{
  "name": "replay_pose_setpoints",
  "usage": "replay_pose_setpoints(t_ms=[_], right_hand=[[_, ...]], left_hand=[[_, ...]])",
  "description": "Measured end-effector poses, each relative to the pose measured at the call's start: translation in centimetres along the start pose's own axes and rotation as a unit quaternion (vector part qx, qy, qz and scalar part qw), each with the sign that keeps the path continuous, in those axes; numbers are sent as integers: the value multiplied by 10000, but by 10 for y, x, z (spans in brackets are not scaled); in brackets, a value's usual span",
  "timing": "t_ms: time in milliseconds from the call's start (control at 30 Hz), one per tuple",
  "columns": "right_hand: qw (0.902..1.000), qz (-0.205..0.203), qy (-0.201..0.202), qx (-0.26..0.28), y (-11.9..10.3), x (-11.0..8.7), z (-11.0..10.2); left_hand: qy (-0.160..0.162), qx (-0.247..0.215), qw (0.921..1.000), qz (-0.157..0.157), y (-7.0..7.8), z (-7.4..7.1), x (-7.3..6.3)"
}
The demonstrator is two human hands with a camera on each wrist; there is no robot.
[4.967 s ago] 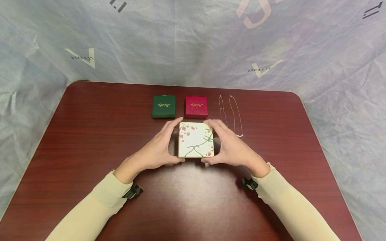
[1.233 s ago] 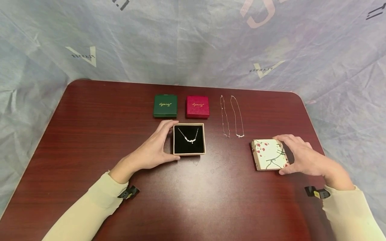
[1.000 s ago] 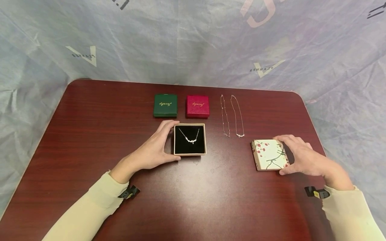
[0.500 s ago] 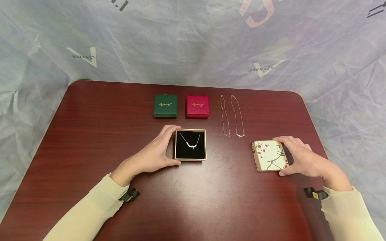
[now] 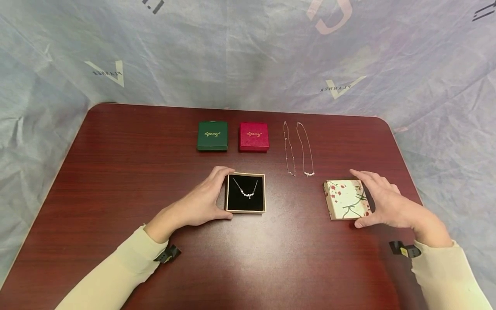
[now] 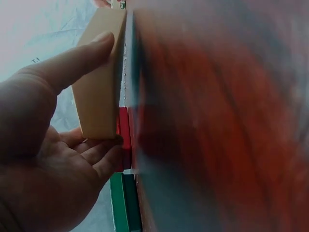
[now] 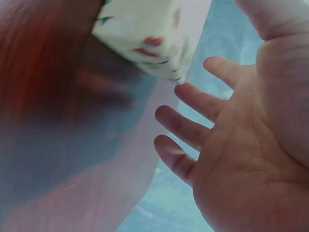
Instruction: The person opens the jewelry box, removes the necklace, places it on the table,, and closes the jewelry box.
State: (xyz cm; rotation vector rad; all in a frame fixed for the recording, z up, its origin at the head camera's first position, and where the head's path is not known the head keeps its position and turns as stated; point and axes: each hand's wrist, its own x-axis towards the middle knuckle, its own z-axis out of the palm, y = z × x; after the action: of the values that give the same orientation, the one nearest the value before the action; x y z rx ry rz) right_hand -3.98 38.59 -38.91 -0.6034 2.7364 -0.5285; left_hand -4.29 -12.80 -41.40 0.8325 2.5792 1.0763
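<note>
My left hand [image 5: 195,204] grips the left side of a small kraft-edged jewelry box base [image 5: 246,212], thumb at the near side and fingers at the far side. In the left wrist view the plain tan wall of the box base [image 6: 99,96] sits between thumb and fingers. Its black lining carries a fine chain necklace [image 5: 248,195] with a sparkling curved pendant. On the right, the box's cream lid [image 5: 346,200], printed with red blossoms and dark branches, rests on the table. My right hand [image 5: 391,206] is spread beside the lid's right edge; in the right wrist view its fingers are apart and hold nothing.
A green jewelry box [image 5: 212,136] and a red jewelry box [image 5: 254,137] stand closed toward the back of the dark wood table [image 5: 128,155]. Two thin necklaces lie right of them, one chain [image 5: 289,148] beside another with a bar pendant [image 5: 308,174]. Grey fabric hangs behind.
The lid has come off the box and now lies at the right. My left hand has brought the base nearer to me. Lately my right hand's fingers have opened away from the lid.
</note>
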Motion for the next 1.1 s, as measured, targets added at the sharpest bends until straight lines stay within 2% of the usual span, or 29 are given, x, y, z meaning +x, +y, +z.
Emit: replay_pose_setpoints(t_ms=[267,433,667,1100], right_hand=[[9985,-315,289,349,-26,11,-11],[9953,-807,305,433,-47,20,-14],[9935,-928,302,589,-74,37,-12],[9857,-1587,536,183,-115,69,0]], left_hand=[[-2,105,9999,-42,0,4,-2],[-57,103,9999,-117,0,7,-2],[-38,202,9997,-97,1,8,-1],[-57,412,9991,-88,2,11,0]])
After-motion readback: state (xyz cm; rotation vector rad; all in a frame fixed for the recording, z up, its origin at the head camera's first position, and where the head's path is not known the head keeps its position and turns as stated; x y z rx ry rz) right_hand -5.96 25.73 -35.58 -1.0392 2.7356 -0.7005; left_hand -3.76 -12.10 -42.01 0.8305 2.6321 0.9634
